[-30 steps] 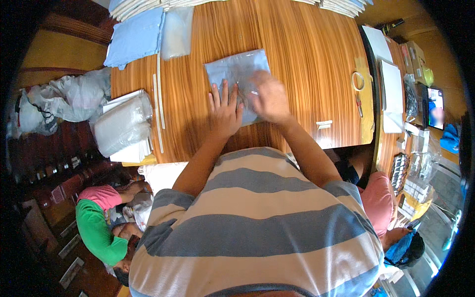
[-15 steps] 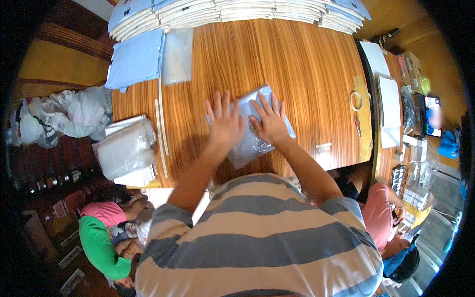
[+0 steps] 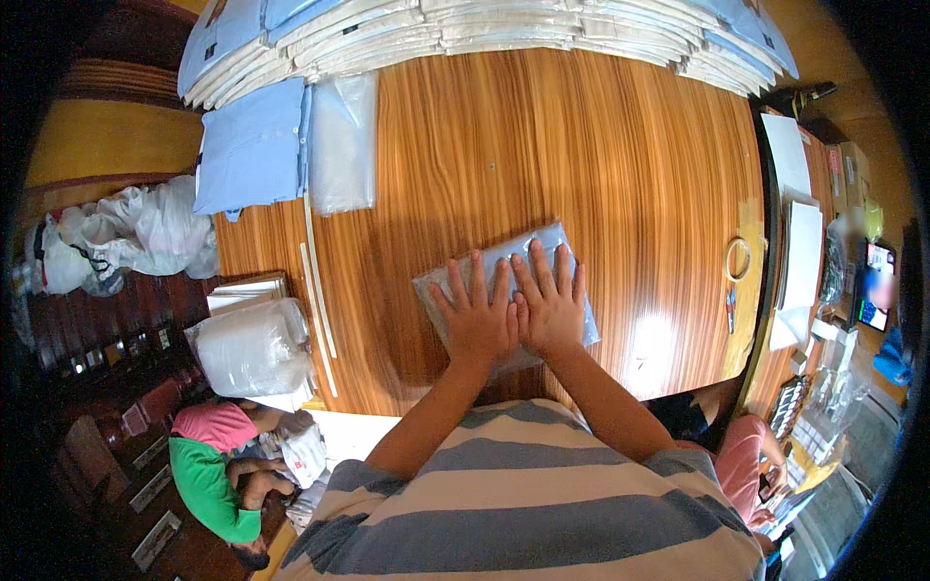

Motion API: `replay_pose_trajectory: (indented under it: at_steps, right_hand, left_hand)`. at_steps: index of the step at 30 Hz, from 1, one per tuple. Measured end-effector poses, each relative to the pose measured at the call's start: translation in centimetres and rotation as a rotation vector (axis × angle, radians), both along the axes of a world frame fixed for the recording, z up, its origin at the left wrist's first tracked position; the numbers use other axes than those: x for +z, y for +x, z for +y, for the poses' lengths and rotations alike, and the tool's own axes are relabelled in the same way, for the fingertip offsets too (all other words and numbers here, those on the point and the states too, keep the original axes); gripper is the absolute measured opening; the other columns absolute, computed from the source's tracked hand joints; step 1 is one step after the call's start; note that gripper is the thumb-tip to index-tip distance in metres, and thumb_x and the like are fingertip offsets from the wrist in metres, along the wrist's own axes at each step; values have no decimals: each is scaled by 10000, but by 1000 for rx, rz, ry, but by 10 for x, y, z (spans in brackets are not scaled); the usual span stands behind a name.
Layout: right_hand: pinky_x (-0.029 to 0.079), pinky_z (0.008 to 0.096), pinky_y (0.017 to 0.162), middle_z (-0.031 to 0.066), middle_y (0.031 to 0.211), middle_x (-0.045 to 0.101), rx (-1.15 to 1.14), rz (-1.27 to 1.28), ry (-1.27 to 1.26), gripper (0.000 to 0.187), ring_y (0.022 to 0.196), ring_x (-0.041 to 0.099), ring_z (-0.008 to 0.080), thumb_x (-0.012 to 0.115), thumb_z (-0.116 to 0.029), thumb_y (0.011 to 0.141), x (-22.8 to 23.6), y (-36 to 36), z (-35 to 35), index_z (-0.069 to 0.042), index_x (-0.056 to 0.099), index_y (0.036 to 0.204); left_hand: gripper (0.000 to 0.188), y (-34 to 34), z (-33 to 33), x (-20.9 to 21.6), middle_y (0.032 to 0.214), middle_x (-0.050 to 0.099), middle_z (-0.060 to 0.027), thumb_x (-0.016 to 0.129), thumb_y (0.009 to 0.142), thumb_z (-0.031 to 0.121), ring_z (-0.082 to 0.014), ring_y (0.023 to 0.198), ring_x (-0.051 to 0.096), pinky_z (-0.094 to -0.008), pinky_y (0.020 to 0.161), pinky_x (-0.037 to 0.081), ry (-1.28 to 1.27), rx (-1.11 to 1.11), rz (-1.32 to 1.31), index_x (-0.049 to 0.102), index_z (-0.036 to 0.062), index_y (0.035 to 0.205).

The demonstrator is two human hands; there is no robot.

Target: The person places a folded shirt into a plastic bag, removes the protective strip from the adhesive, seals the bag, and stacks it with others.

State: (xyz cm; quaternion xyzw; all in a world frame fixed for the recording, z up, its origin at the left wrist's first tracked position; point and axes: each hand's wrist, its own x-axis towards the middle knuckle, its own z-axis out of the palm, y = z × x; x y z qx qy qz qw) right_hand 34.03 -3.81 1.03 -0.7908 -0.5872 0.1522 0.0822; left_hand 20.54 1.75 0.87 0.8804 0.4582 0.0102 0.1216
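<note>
A folded light-blue garment in a clear plastic bag (image 3: 557,237) lies slightly askew on the wooden table (image 3: 465,155), close to my body. My left hand (image 3: 475,315) rests flat on its left half with the fingers spread. Beside it, my right hand (image 3: 552,300) lies flat on the right half, fingers also stretched out. The two thumbs meet near the middle of the bag. Both hands cover much of the garment, and its near part is hidden under my palms and wrists.
Stacked bagged garments (image 3: 504,29) line the far edge. A blue folded shirt (image 3: 252,145) and clear bags (image 3: 344,145) lie far left; more plastic bags (image 3: 257,349) are near left. A tape roll (image 3: 737,259) sits right. People sit at lower left (image 3: 208,474) and lower right (image 3: 746,465).
My left hand has come down flat onto the bagged garment, next to my right hand. The view has shifted, so the table and stacks appear larger.
</note>
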Motion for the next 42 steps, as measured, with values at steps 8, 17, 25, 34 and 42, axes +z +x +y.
replay_pose_trajectory:
  at_steps: [8, 17, 25, 34, 42]
  right_hand:
    - [124, 669, 1256, 104, 1739, 265, 13, -6, 77, 611, 1595, 180, 448, 502, -357, 1024, 1, 4, 1, -242, 428, 1619]
    - [532, 492, 1004, 229, 1346, 658, -299, 350, 198, 782, 1185, 644, 418, 882, -365, 809, 18, 71, -46, 3, 540, 1408]
    - [573, 444, 914, 197, 1080, 769, -167, 620, -419, 632, 1034, 735, 354, 871, -491, 834, 60, 44, -68, -20, 723, 1229]
    - [590, 338, 850, 112, 1057, 779, -271, 842, 553, 204, 963, 721, 162, 709, -31, 976, 120, 68, -60, -13, 764, 1172]
    - [461, 474, 1156, 90, 1444, 615, 385, -150, 518, 457, 1384, 543, 329, 666, -47, 882, 130, 136, -27, -138, 692, 1329]
  left_hand:
    - [656, 2, 1, 2, 1730, 210, -232, 454, 1038, 444, -530, 1574, 152, -794, 1180, 59, 40, -20, 19, 411, 159, 1628]
    - [693, -84, -1, -11, 1447, 531, -230, 833, 914, 223, -345, 1333, 523, -452, 1153, 405, -439, 688, -1018, 499, -8, 1475]
    - [686, -149, -74, 2, 1344, 607, -164, 842, 911, 176, -267, 1206, 612, -393, 1027, 513, -777, 896, -974, 479, -35, 1454]
    - [656, -67, -19, 42, 1399, 571, -113, 768, 975, 106, -198, 1204, 584, -359, 1001, 500, -690, 356, -1448, 428, 24, 1531]
    - [587, -67, -17, -2, 1440, 540, -182, 746, 979, 179, -349, 1302, 522, -479, 1109, 430, -176, 198, -778, 481, 19, 1478]
